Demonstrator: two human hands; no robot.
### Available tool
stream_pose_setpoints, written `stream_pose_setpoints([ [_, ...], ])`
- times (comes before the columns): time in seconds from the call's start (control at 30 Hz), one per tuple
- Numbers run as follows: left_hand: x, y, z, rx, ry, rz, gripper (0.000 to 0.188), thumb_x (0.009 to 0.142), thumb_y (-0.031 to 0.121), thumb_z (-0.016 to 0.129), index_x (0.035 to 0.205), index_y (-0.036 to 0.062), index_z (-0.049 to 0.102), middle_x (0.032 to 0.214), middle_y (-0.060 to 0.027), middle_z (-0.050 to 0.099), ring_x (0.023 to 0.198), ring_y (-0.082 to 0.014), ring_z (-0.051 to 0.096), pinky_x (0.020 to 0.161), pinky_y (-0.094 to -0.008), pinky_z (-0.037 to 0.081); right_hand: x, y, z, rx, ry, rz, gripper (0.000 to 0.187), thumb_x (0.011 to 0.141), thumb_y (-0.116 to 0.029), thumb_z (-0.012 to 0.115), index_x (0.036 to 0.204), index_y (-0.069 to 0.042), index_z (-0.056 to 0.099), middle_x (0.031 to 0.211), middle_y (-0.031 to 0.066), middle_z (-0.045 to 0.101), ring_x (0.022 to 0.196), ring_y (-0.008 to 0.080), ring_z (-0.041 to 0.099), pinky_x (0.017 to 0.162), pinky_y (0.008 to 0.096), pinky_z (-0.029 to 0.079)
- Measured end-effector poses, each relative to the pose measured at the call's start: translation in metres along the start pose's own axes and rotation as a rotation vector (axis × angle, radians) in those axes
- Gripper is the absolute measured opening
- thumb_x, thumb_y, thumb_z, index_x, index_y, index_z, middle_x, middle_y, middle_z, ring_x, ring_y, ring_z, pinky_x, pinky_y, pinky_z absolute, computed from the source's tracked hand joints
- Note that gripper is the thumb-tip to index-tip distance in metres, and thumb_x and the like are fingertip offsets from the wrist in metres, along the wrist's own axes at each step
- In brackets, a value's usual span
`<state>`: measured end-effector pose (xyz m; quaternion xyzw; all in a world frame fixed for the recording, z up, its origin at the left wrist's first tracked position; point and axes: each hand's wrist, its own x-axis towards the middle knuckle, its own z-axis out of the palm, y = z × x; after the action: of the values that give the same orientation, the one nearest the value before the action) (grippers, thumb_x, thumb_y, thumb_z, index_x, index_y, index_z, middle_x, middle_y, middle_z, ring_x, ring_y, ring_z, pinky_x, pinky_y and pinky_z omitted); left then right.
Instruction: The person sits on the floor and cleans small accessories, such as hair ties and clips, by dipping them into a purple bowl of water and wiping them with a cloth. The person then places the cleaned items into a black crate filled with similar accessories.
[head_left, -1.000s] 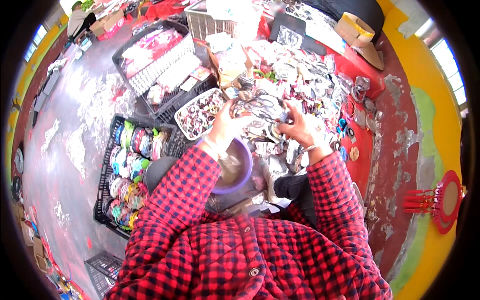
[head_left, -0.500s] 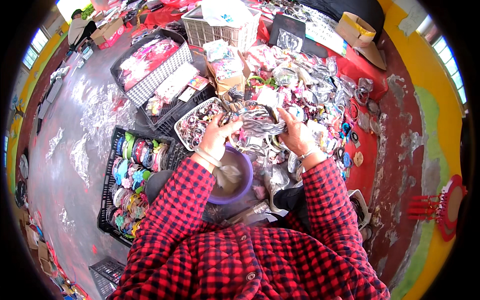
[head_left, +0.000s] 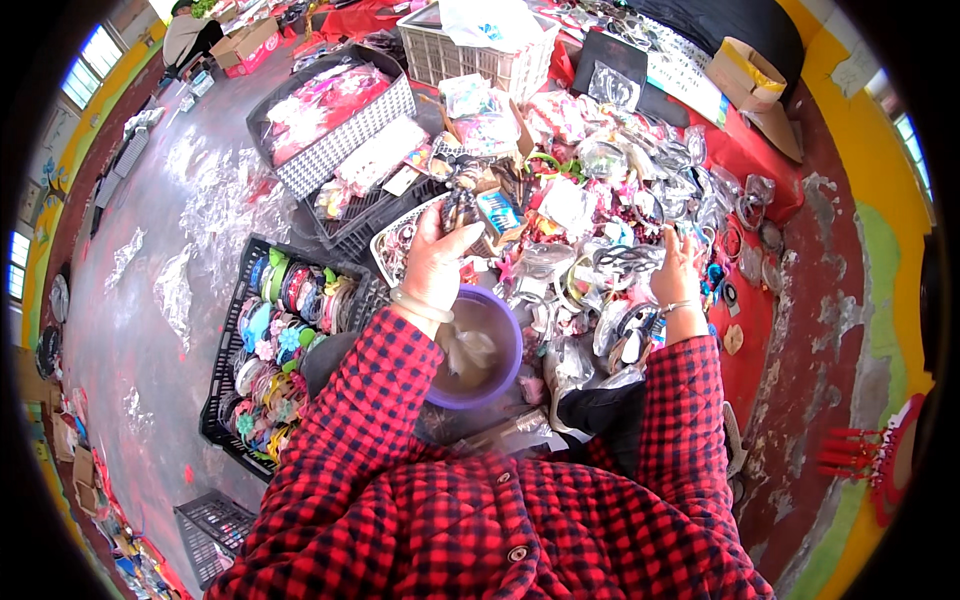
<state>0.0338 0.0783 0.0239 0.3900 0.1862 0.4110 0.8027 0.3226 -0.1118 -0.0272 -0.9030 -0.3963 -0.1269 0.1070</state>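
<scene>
My left hand (head_left: 436,265) is raised over the left side of the pile. Its fingers and thumb close around a bundle of dark patterned bands (head_left: 460,210), partly hidden by the hand. Farther right, my right hand (head_left: 679,268) hovers above the pile with its fingers a little apart and nothing visible in them. A looped bundle of dark and grey bands (head_left: 630,257) lies on the pile just left of that hand. Beside the left hand stands a small carton (head_left: 500,212) with a blue patch. A purple basin (head_left: 515,345) sits below, holding a pale plastic bag (head_left: 470,352).
A heap of bagged hair accessories (head_left: 600,160) spreads ahead on red cloth. To my left stands a black crate (head_left: 215,400) of colourful headbands. White baskets, dark crates and cartons stand farther off. At the far left, a person (head_left: 188,38) sits near a carton.
The grey bundle held between both hands has left them, and a looped bundle now lies beside my right hand. My right hand moved right, away from the left. The view shifted slightly.
</scene>
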Motion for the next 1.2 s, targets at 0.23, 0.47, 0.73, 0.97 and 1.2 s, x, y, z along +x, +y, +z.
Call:
stream_pose_setpoints([
  [0.23,-0.006,-0.015,0.003,0.104,-0.098,-0.054,0.050,0.075,-0.010,0.058,0.121,-0.0030,0.040,0.105,-0.0072,0.055,0.094,-0.0145,0.056,0.081,-0.0273,0.048,-0.004,-0.085,-0.027,1.220,-0.542,0.085,0.045,0.084,-0.028,0.060,0.121,-0.003,0.051,0.116,0.0127,0.057,0.104,0.0191,0.054,0.086,0.0298,0.044],
  [0.47,-0.016,-0.030,0.006,0.313,-0.198,0.064,0.050,0.076,-0.009,0.058,0.122,-0.0016,0.039,0.105,-0.0070,0.054,0.097,-0.0155,0.054,0.086,-0.0284,0.047,-0.023,-0.171,-0.046,1.881,-0.881,0.084,0.042,0.081,-0.023,0.065,0.115,-0.002,0.052,0.103,0.0027,0.056,0.093,0.0105,0.051,0.081,0.0243,0.041],
  [0.73,-0.017,-0.005,0.006,0.277,0.038,-0.130,0.043,0.086,0.042,0.053,0.105,0.0033,0.054,0.087,0.0019,0.055,0.075,-0.0046,0.049,0.062,-0.0205,0.041,-0.018,-0.168,-0.020,1.696,-0.660,0.220,0.019,0.081,-0.012,0.064,0.098,-0.003,0.063,0.083,0.0007,0.064,0.074,0.0056,0.057,0.059,0.0198,0.045],
  [0.97,-0.010,-0.019,-0.041,0.492,-0.121,0.065,0.031,0.093,0.027,0.044,0.102,-0.0015,0.052,0.096,-0.0118,0.059,0.090,-0.0212,0.057,0.082,-0.0333,0.045,-0.038,-0.192,-0.023,1.452,-0.599,-0.352,0.028,0.086,-0.002,0.052,0.114,-0.003,0.057,0.106,0.0043,0.061,0.099,0.0108,0.053,0.088,0.0235,0.041],
  [1.2,-0.013,0.030,-0.079,0.534,0.167,0.255,0.035,0.094,0.024,0.036,0.107,-0.0066,0.048,0.098,-0.0185,0.059,0.090,-0.0249,0.059,0.081,-0.0332,0.049,-0.070,-0.204,0.070,0.603,-0.732,-0.587,0.055,0.078,-0.032,0.061,0.124,-0.007,0.046,0.121,0.0203,0.049,0.110,0.0317,0.050,0.091,0.0375,0.042],
])
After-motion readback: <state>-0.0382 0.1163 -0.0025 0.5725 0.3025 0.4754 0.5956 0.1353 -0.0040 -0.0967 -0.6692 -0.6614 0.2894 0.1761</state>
